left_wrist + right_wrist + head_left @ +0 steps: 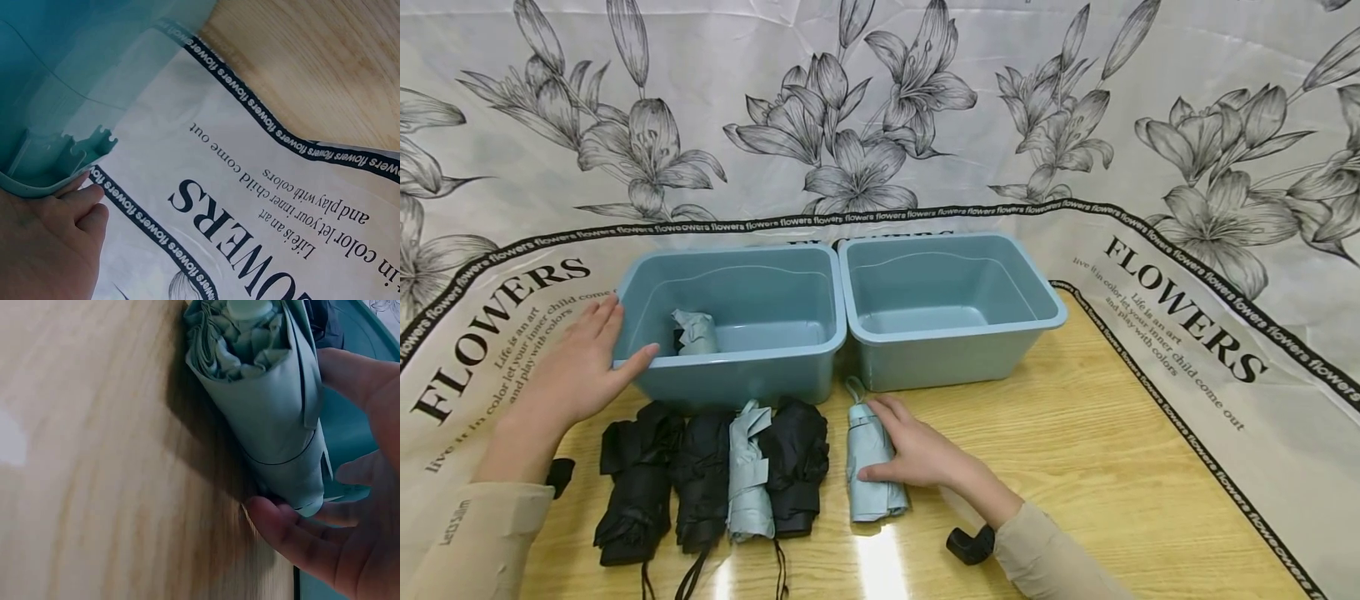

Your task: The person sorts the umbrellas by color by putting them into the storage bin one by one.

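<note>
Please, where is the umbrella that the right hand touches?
In the head view, the light blue umbrella is below centre, under the right hand, in front of the left end of the right bin and right of a black umbrella.

Umbrellas are pale blue or black, 2 bins blue, the cloth grey-flowered

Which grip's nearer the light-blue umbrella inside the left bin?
Left. Left grip rests on the end of the left bin, close to the umbrella inside; right grip is farther right, outside, touching another light-blue umbrella.
</note>
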`<state>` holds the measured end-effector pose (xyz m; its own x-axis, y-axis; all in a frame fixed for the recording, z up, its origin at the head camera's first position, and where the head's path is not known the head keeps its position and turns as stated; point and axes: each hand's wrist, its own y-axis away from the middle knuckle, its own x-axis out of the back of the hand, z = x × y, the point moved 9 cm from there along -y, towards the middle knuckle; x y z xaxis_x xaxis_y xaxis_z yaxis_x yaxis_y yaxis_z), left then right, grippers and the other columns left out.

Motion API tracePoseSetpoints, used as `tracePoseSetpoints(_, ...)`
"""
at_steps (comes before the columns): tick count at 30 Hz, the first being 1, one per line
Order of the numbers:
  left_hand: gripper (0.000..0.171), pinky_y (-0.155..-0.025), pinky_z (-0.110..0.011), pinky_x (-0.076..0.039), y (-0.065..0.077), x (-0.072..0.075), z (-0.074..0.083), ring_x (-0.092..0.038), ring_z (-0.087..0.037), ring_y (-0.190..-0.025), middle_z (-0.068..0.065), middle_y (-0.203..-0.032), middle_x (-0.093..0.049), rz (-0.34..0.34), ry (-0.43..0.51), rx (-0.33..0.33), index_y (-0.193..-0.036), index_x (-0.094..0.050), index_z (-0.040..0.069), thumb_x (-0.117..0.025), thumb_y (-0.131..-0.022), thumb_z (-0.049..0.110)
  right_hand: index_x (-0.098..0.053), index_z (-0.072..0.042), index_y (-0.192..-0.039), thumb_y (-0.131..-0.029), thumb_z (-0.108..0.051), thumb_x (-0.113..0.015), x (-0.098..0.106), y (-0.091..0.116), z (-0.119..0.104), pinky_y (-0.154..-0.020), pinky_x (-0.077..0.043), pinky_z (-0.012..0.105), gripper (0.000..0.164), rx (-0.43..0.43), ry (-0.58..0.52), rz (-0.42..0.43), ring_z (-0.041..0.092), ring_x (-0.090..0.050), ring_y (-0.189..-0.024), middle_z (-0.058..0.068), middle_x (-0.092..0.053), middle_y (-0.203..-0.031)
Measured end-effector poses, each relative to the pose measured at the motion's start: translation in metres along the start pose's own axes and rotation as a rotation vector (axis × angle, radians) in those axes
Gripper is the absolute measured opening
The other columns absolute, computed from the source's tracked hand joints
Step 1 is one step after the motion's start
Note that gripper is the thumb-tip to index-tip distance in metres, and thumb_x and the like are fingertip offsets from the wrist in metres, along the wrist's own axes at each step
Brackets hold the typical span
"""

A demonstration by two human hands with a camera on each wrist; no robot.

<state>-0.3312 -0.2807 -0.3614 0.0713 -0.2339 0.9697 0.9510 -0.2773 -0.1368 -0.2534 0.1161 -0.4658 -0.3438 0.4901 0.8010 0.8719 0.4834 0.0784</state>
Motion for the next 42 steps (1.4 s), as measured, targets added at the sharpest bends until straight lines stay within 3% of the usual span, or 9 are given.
tracePoseSetpoints(10, 0.094, -0.119, -0.073, -0.015, -0.001, -0.002, 0.003, -0.004, -0.055, -0.154, -0.034, -0.168, -0.003, -0.006, 0.005, -0.006, -0.159, -0.01, -0.015, -0.04, -0.108, 0.057, -0.033, -0.009, -0.163, -0.075, -0.04, -0.094, -0.011, -0.012, 0.006, -0.109, -0.047, 0.055, 0.111, -0.02, -0.113, -0.021, 0.04, -0.048, -0.139, 0.019, -0.029, -0.162)
tracePoseSetpoints(16, 0.094, -0.119, -0.073, -0.016, 0.0, -0.003, 0.008, -0.006, -0.054, -0.155, -0.034, -0.168, -0.007, 0.011, 0.024, -0.006, -0.159, -0.014, -0.016, -0.042, -0.107, 0.058, -0.036, -0.018, -0.162, -0.068, -0.037, -0.099, -0.002, -0.01, 0.008, -0.102, -0.051, 0.055, 0.115, -0.061, -0.117, 0.031, 0.042, -0.053, -0.129, 0.015, -0.027, -0.16)
tracePoseSetpoints(22, 0.094, -0.119, -0.073, -0.017, -0.001, -0.008, 0.007, -0.006, -0.054, -0.155, -0.033, -0.169, -0.007, 0.02, 0.029, -0.004, -0.16, -0.012, -0.015, -0.042, -0.107, 0.058, -0.039, -0.017, -0.159, -0.064, -0.031, -0.102, 0.006, -0.006, 0.007, -0.105, -0.048, 0.058, 0.115, -0.053, -0.188, 0.074, 0.043, -0.048, -0.133, 0.015, -0.026, -0.156)
tracePoseSetpoints(28, 0.094, -0.119, -0.073, -0.018, 0.003, -0.012, 0.006, -0.007, -0.055, -0.155, -0.034, -0.168, -0.007, 0.01, 0.033, -0.003, -0.159, -0.013, -0.015, -0.044, -0.107, 0.056, -0.043, -0.012, -0.156, -0.065, -0.023, -0.102, 0.005, -0.001, 0.007, -0.107, -0.044, 0.058, 0.109, -0.003, -0.244, 0.093, 0.042, -0.043, -0.135, 0.017, -0.029, -0.152)
tracePoseSetpoints(36, 0.093, -0.12, -0.072, -0.017, 0.0, 0.0, 0.003, -0.006, -0.054, -0.155, -0.034, -0.169, -0.008, 0.029, 0.019, -0.008, -0.159, -0.013, -0.015, -0.043, -0.107, 0.056, -0.046, -0.017, -0.155, -0.071, -0.009, -0.096, 0.013, 0.0, -0.002, -0.104, -0.046, 0.052, 0.097, 0.037, -0.338, 0.117, 0.037, -0.044, -0.133, 0.011, -0.03, -0.151)
tracePoseSetpoints(42, 0.094, -0.12, -0.072, -0.017, -0.003, 0.002, 0.003, -0.006, -0.054, -0.155, -0.034, -0.168, -0.009, 0.027, 0.016, -0.008, -0.159, -0.014, -0.015, -0.043, -0.107, 0.057, -0.045, -0.014, -0.155, -0.076, -0.006, -0.092, 0.018, 0.004, -0.003, -0.104, -0.047, 0.054, 0.092, 0.051, -0.374, 0.133, 0.038, -0.046, -0.132, 0.013, -0.03, -0.15)
